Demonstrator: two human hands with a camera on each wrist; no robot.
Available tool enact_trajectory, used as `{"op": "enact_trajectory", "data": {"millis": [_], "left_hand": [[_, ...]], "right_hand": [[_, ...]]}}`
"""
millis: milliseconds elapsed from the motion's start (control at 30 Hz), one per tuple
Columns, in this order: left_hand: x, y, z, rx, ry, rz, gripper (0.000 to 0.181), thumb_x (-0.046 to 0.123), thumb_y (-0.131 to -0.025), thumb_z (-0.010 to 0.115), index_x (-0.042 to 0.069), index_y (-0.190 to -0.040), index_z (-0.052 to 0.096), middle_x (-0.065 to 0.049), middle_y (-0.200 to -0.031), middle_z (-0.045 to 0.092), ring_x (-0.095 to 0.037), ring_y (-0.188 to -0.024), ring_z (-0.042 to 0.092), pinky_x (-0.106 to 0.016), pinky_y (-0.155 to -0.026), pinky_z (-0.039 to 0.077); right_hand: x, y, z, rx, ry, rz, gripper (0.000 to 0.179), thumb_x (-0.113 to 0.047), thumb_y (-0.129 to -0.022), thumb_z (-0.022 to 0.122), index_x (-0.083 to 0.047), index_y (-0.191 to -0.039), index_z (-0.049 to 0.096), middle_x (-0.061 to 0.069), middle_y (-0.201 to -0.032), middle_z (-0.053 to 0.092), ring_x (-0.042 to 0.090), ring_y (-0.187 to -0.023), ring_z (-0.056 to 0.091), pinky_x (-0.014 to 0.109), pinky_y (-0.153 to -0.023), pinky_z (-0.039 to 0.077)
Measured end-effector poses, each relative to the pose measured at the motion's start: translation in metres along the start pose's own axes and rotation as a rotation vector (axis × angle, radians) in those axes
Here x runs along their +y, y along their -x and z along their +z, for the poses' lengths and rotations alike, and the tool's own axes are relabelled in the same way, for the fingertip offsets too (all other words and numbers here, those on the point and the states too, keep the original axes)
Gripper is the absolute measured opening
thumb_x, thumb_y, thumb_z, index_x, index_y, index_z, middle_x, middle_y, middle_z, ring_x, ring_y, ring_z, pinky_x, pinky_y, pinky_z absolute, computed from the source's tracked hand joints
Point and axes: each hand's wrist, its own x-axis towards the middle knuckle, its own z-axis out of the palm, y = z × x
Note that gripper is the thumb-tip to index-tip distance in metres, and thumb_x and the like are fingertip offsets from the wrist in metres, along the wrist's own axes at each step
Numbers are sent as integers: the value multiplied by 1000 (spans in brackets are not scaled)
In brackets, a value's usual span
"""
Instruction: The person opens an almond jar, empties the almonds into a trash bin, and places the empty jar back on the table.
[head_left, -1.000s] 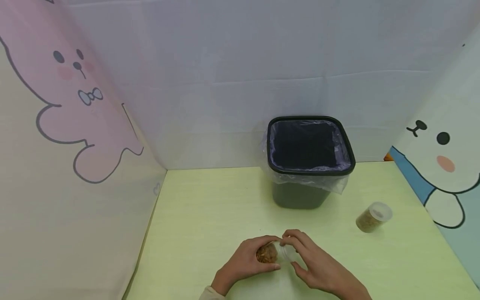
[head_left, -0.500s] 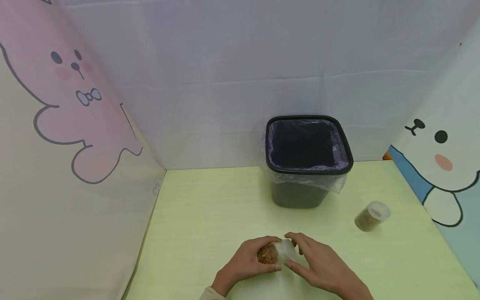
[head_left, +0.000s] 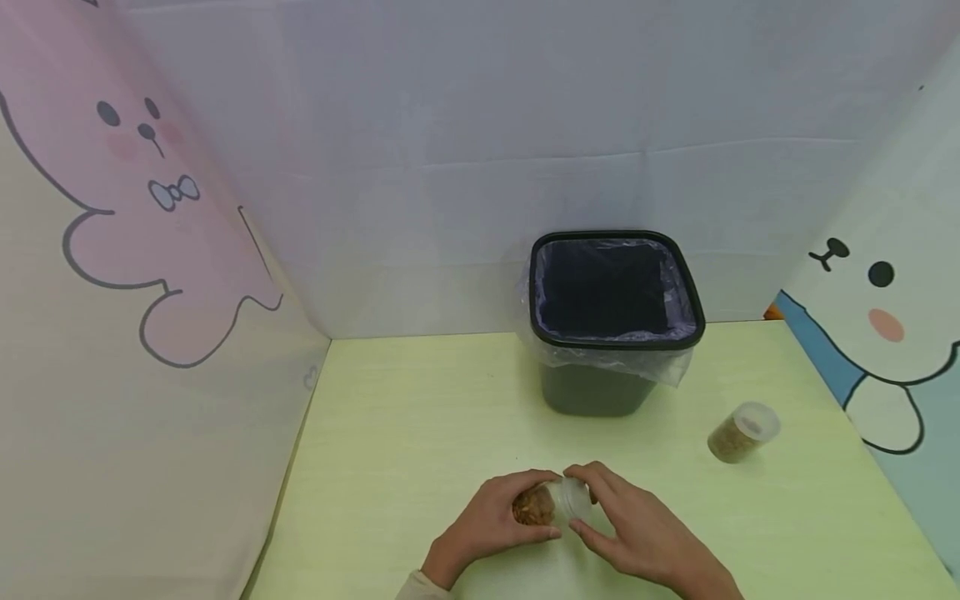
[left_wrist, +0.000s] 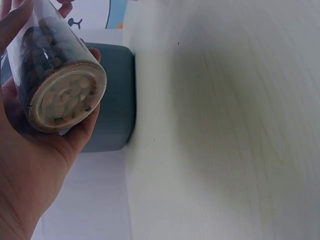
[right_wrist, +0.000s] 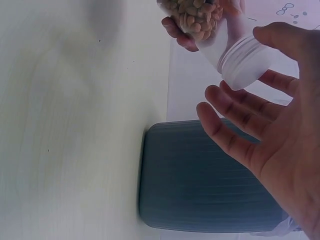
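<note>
A clear jar partly filled with small brown pellets is held tilted on its side above the table. My left hand grips its body, the fingers and thumb wrapped round it; the jar's round base faces the left wrist camera. On the jar's mouth sits a translucent white screw lid, pointing right in the head view. My right hand has its thumb on one side of the lid and its fingertips on the other, pinching the rim, while the other fingers spread loosely beside it.
Behind the hands stands a grey bin with a black rim and a clear plastic liner. A second jar with a pale lid and brown contents is on the table's right side. White and cartoon-printed cloth surrounds the pale yellow table.
My right hand has shifted its fingers on the lid, opening away from it half a second ago and closing in on it again. The left hand keeps its hold on the jar.
</note>
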Motion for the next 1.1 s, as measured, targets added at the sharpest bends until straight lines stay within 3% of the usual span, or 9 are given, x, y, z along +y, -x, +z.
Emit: {"op": "enact_trajectory", "data": {"millis": [167, 400, 567, 700, 767, 1100], "left_hand": [[0, 0, -1, 4, -9, -20, 60, 54, -84, 72, 43, -138, 48, 15, -133, 62, 3, -111, 61, -24, -93, 52], [-1, 1, -1, 8, -36, 8, 58, 56, -85, 70, 42, -137, 49, 19, -132, 60, 3, -114, 59, -23, -94, 51], [-2, 0, 0, -1, -15, 4, 57, 55, -84, 71, 44, -135, 49, 20, -130, 61, 5, -110, 59, -21, -91, 51], [-1, -1, 0, -7, 4, 12, 57, 49, -84, 75, 43, -135, 50, 22, -129, 60, 6, -108, 60, -20, -90, 51], [-1, -1, 0, -9, 7, 14, 57, 45, -84, 76, 42, -134, 51, 23, -129, 60, 6, -108, 60, -20, -91, 51], [-2, -1, 0, -15, 12, 5, 57, 50, -84, 74, 42, -135, 50, 13, -130, 64, 4, -110, 60, -21, -91, 51]], "right_hand": [[1, -2, -1, -9, 22, -36, 53, -42, -92, 68, -29, -139, 45, -21, -129, 47, -3, -90, 56, 19, -68, 50], [-1, -3, -4, -104, 52, 107, 69, -69, -86, 58, -37, -143, 38, -19, -130, 52, -1, -89, 60, 22, -66, 50], [-2, -3, -4, -142, 51, 159, 62, -68, -89, 54, -32, -138, 45, -18, -116, 61, -1, -82, 59, 22, -63, 47], [-1, -3, -3, -144, 25, 157, 51, -65, -92, 51, -33, -131, 48, -22, -92, 56, -3, -73, 53, 20, -59, 41], [-1, -3, -3, -142, 10, 156, 49, -65, -93, 50, -34, -131, 48, -23, -88, 52, -4, -70, 49, 19, -59, 39], [-2, -1, -3, -88, 11, 79, 48, -54, -94, 58, -30, -135, 47, -25, -108, 53, -6, -82, 54, 19, -63, 46]]}}
